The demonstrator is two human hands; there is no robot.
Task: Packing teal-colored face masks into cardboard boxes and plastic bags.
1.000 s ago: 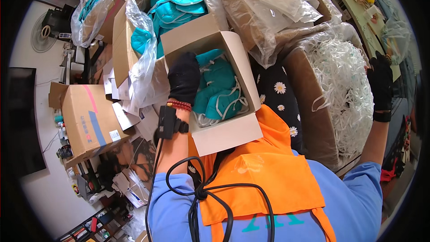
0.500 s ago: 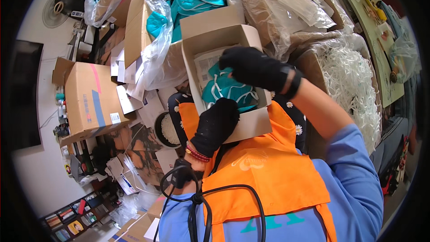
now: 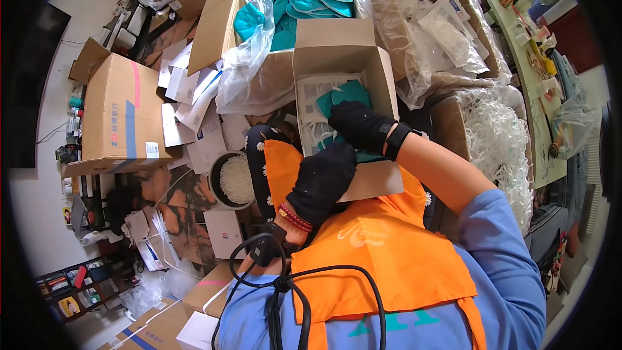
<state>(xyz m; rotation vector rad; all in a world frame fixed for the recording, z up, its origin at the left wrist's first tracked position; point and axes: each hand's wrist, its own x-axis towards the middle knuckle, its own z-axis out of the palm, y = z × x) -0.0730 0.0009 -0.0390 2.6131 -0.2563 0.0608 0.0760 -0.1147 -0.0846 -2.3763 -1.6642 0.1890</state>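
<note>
A small open cardboard box (image 3: 382, 185) sits at my lap, its far flap folded up. Teal face masks (image 3: 346, 93) with white straps lie in it, beside a clear printed packet (image 3: 310, 96). My right hand (image 3: 363, 128), in a black glove, reaches in from the right with its fingers curled onto the masks. Also black-gloved, my left hand (image 3: 324, 175) comes over the near left edge, its fingertips hidden among the masks and close under the right hand. Behind the box, a large plastic-lined carton (image 3: 278, 68) holds a pile of teal masks.
To the right, a lined carton holds flat clear packets (image 3: 447, 29); nearer is one full of white straps (image 3: 495, 129). A closed brown carton (image 3: 116, 113), loose white boxes (image 3: 188, 84) and a bucket of white bits (image 3: 236, 178) are on the left. A black cable (image 3: 282, 283) hangs before my chest.
My right hand has moved down and nearer into the box, closer to my left hand. The masks inside have shifted, one now lying toward the far side. The view has tilted slightly.
</note>
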